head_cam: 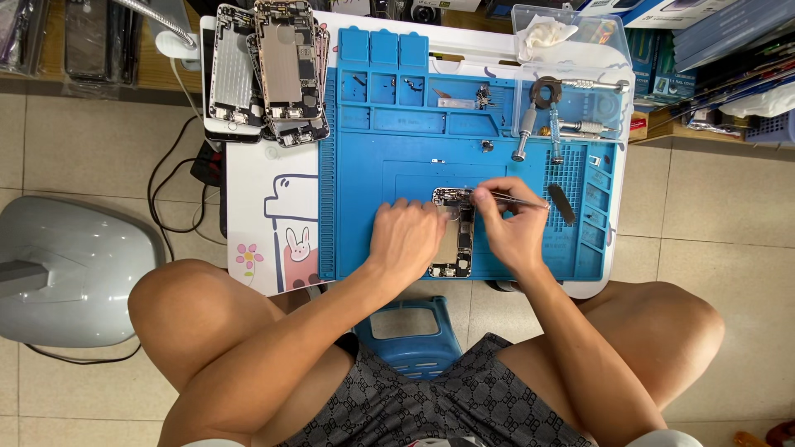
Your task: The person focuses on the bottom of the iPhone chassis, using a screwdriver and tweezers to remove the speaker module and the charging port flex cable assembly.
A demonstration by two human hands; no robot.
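My left hand [404, 240] is pressed flat on the open phone [454, 234] on the blue mat [364, 190], grasping nothing; right hand [511, 228] grip pinches tweezers [517, 199]. Clear plastic box [571, 37] top right.

Open blue mat [397, 161] above the phone chassis [454, 236]; screwdrivers [546, 132] crowding the upper right, a black spudger [561, 204] just right, stacked phone housings [269, 70] blocking far left.

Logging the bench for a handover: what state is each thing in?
Opened phone shell on the blue mat: back up, insides exposed, steadied by left hand.
Thin metal tweezers: gripped in right hand, tips at the shell's top.
Stacked phone shells: piled, untouched.
Clear plastic box: open.
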